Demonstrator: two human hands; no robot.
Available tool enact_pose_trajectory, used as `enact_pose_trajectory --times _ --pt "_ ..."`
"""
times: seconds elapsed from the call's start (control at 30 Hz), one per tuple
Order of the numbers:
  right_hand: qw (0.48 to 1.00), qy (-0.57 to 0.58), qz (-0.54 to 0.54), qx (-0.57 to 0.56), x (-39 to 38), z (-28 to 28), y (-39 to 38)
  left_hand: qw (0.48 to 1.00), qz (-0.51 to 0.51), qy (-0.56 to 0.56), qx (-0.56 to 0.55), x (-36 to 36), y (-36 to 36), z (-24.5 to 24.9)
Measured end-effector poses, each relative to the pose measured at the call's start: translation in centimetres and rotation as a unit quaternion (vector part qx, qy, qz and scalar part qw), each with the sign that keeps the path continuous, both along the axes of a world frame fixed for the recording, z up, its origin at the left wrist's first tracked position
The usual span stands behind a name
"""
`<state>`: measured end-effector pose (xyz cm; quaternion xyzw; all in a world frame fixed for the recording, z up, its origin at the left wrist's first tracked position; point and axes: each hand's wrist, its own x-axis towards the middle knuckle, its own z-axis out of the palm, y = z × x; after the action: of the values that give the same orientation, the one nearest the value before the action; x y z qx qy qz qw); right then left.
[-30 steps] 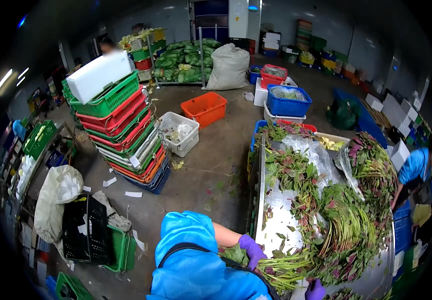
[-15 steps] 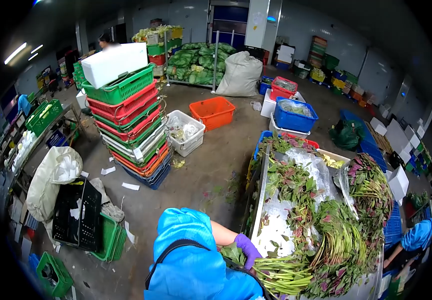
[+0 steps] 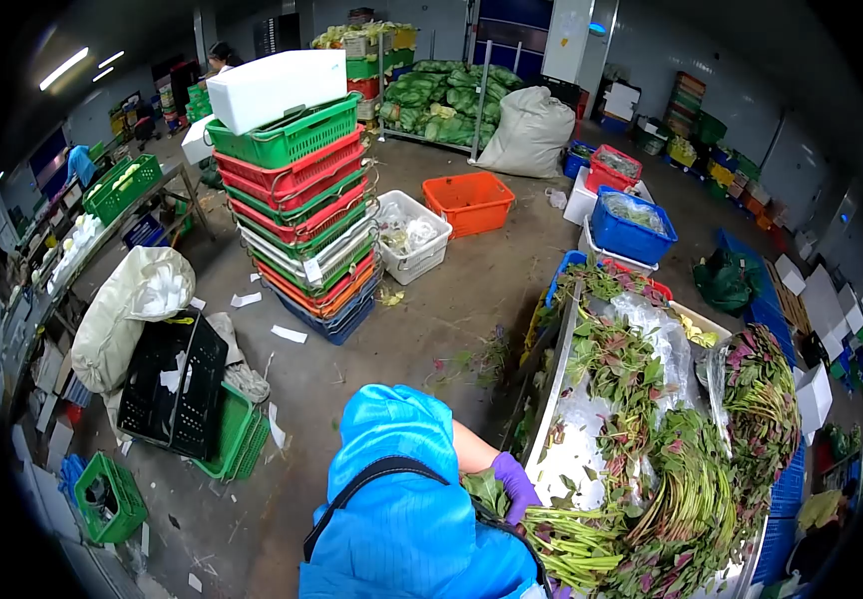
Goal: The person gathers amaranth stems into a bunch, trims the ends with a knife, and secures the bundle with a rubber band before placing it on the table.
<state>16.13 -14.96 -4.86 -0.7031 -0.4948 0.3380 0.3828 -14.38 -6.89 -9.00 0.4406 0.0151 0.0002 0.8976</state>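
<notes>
The largest unit is the stack of crates (image 3: 301,220), far up and left of the left hand (image 3: 517,486). It is built of green, red, white, orange and blue crates and carries one white foam box (image 3: 277,88) on top.

Beyond the stack we note one tied white sack (image 3: 531,130).

Four single crates stand on the floor above the hand:
- One orange crate (image 3: 469,203), with nothing visible in it.
- One white crate (image 3: 409,237), holding scraps.
- One blue crate (image 3: 634,225), holding bagged greens.
- One red crate (image 3: 616,165), holding bagged greens.

Far left of the hand, one black crate (image 3: 172,384) leans on green ones.

The metal table (image 3: 548,404), directly right of the hand, carries heaped red-green leaf bundles (image 3: 696,479). The concrete floor (image 3: 421,329) is littered with paper and leaves.

The left hand wears a purple glove. Its fingers are curled closed on the stem bundle (image 3: 576,534), which lies at the near table edge. The right hand is out of frame, so we cannot tell its state.
</notes>
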Motion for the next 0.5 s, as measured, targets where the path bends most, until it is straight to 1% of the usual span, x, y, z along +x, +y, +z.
enact_pose_trajectory --times 0.03,0.1,0.17,0.23,0.27,0.33,0.4,0.47,0.5 --pt "1.0 0.017 -0.01 -0.001 0.1 -0.1 -0.1 1.0 0.002 0.023 0.001 -0.4 0.0 0.5" --pt "0.998 0.048 -0.031 -0.005 0.2 -0.2 0.1 1.0 0.009 0.021 -0.002 -0.4 0.2 -1.1" --pt "0.996 0.079 -0.051 -0.011 0.3 -0.3 0.2 1.0 0.018 0.016 -0.007 -0.4 0.0 -1.7" --pt "0.991 0.111 -0.073 -0.013 0.6 -0.6 0.2 0.998 0.015 0.048 -0.046 -0.6 -0.1 -0.9" --pt "0.988 0.126 -0.084 -0.014 0.9 -0.8 0.2 0.997 0.004 0.035 -0.068 -0.9 -0.4 0.6" --pt "0.981 0.162 -0.108 -0.013 1.3 -1.5 -0.1 0.997 -0.008 0.025 -0.068 -1.0 -0.4 1.7" --pt "0.97 0.201 -0.134 -0.012 2.1 -2.3 -0.5 0.997 -0.022 0.015 -0.071 -0.7 -0.4 1.2" --pt "0.954 0.254 -0.158 -0.006 3.3 -3.9 -1.0 0.999 -0.007 -0.039 0.03 -0.3 0.0 -1.2" --pt "0.944 0.286 -0.164 -0.004 4.4 -5.3 -1.7 0.977 -0.012 0.008 0.213 -0.6 0.7 -2.9"
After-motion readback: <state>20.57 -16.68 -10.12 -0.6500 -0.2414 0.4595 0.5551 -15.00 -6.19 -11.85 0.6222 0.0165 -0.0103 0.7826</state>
